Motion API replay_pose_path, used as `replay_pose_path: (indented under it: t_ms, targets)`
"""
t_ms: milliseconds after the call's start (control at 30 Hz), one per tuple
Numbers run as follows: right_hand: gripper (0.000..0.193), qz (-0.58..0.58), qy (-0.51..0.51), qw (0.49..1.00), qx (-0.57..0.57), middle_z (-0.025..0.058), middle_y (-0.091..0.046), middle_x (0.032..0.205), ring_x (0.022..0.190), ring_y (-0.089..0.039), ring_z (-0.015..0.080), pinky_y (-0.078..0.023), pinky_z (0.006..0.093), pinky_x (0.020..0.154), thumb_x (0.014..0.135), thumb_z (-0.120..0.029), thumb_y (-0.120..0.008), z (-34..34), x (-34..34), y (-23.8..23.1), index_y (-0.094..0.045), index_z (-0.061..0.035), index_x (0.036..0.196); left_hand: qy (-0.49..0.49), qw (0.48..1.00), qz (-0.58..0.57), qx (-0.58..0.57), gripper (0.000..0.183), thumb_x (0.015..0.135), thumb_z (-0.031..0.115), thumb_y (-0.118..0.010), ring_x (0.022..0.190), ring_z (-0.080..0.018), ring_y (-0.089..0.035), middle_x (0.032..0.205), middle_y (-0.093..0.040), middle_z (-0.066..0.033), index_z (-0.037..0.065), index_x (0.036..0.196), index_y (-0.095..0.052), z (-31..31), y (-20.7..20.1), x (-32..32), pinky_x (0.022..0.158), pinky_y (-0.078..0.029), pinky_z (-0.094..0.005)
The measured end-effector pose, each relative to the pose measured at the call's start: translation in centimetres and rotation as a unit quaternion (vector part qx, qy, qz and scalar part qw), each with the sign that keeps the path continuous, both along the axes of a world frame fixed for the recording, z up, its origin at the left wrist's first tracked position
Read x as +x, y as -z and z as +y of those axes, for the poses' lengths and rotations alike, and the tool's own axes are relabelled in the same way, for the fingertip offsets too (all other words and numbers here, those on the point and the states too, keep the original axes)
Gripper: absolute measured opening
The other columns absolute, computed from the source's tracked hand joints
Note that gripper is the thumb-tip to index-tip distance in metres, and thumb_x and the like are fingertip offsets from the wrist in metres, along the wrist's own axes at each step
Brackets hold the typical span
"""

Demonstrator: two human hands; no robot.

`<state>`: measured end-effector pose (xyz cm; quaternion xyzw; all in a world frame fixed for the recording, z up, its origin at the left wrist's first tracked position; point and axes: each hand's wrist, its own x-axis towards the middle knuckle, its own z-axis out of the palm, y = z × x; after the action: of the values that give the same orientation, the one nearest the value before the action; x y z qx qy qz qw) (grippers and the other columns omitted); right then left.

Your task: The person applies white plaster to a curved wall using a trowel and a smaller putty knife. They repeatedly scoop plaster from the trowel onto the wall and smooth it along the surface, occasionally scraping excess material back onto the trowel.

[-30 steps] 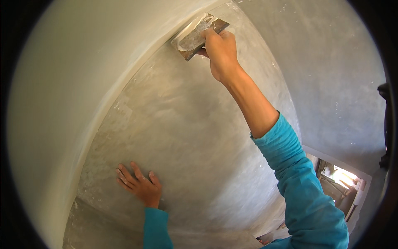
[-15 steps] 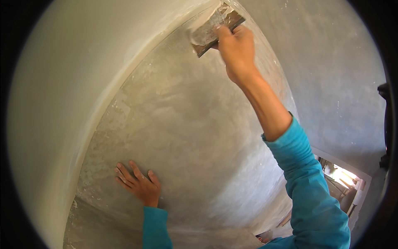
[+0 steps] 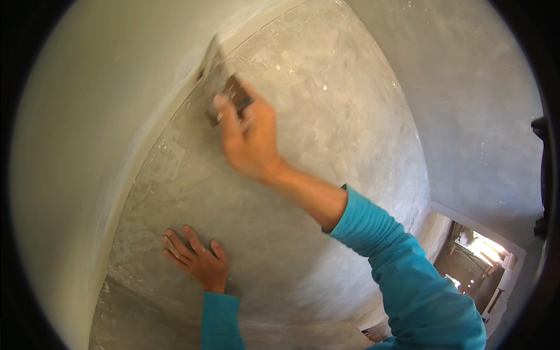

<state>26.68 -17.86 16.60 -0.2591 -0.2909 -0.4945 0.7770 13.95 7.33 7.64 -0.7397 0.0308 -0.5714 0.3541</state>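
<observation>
My right hand (image 3: 252, 140) is closed around a wide putty knife (image 3: 237, 94), thumb along its near side. The dark blade carries pale grey filler and is smeared by motion. It sits at the upper left, against the corner seam where the grey wall panel (image 3: 303, 140) meets the smooth pale surface on the left. Whether the blade's edge presses on the seam is hard to tell. Lower down, my left hand (image 3: 199, 259) lies flat on the same panel with fingers spread, holding nothing. Specks of pale filler mark its fingertips.
A smooth pale surface (image 3: 87, 128) curves along the left. Another grey wall (image 3: 466, 105) rises at the right. An opening (image 3: 475, 256) at the lower right shows bright light and some boards beyond. A dark object (image 3: 542, 175) stands at the right rim.
My right hand has swept the putty knife left and down, from the panel's top to the left corner seam, and turned the blade. My left hand has stayed nearly in place.
</observation>
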Motion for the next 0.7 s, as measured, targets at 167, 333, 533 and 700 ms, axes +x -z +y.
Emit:
replay_pose_path:
  t_ms: [167, 333, 533, 700]
  targets:
    - [0.018, -0.055, 0.058, 0.997, 0.0, -0.0011, -0.055, 0.07, 0.065, -0.048, 0.0066, -0.038, 0.0261, 0.054, 0.101, -0.013, -0.057, 0.6, -1.8, 1.2, -0.062, 0.0027, 0.095, 0.007, 1.0, 0.004, -0.004, 0.062, 0.105, 0.041, -0.033, 0.151, -0.0458, -0.015, 0.161, -0.018, -0.0268, 0.006, 0.156, -0.025, -0.1, -0.2, 0.0, 0.119, -0.014, -0.064]
    - [0.02, 0.051, 0.029, 0.994, 0.089, -0.0003, -0.055, 0.071, 0.067, -0.048, 0.0086, -0.043, 0.0293, 0.061, 0.094, -0.011, -0.056, -6.3, 2.3, 0.2, -0.059, 0.0031, 0.08, -0.009, 1.0, 0.009, -0.013, 0.062, 0.105, 0.041, -0.033, 0.151, -0.0459, -0.014, 0.161, -0.017, -0.0276, 0.005, 0.155, -0.027, 0.0, -0.2, 0.0, 0.119, -0.014, -0.0639]
    - [0.025, 0.075, -0.145, 0.985, 0.053, 0.0112, -0.059, 0.062, 0.056, -0.054, 0.0171, -0.043, 0.0381, 0.052, 0.089, -0.005, -0.051, -8.5, -1.1, -5.0, -0.055, 0.0077, 0.069, -0.012, 1.0, 0.01, -0.01, 0.063, 0.105, 0.042, -0.032, 0.151, -0.0452, -0.013, 0.162, -0.016, -0.0263, 0.006, 0.156, -0.026, 0.2, -0.4, -0.1, 0.119, -0.015, -0.0633]
    - [0.028, 0.061, 0.033, 0.997, 0.041, 0.011, -0.056, 0.058, 0.053, -0.054, 0.0159, -0.042, 0.0373, 0.05, 0.089, -0.009, -0.057, -8.3, -1.1, -1.7, -0.056, 0.005, 0.066, -0.001, 1.0, 0.0, -0.001, 0.063, 0.105, 0.042, -0.032, 0.151, -0.0454, -0.013, 0.162, -0.017, -0.0259, 0.006, 0.157, -0.024, 0.3, -0.6, 0.2, 0.119, -0.015, -0.0635]
